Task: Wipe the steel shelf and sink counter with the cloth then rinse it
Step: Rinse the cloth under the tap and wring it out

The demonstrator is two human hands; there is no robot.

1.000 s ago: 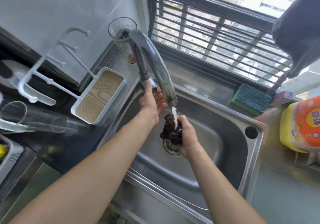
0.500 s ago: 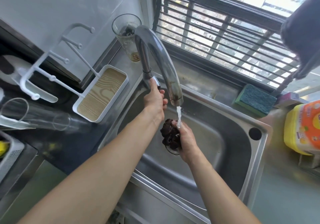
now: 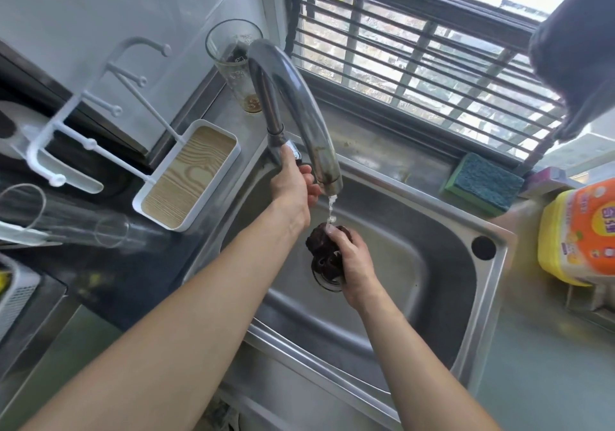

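the right hand (image 3: 353, 259) grips the dark brown crumpled cloth (image 3: 324, 253), bunched in its curled fingers, directly under the thin water stream (image 3: 331, 210) so the water soaks it. the cloth is over the drain of the stainless steel sink (image 3: 432, 284). the left hand (image 3: 293, 188), just above and to the left, holds the lever of the curved steel tap (image 3: 293, 97), probably to control the flow.

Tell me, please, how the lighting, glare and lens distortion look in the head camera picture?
Head view: daylight through the barred window blows out its top; the steel sink and faucet carry soft reflections; the wide-angle lens bends the edges, stretching both forearms; the left-hand glass looks smeared; the right hand and cloth are sharp.
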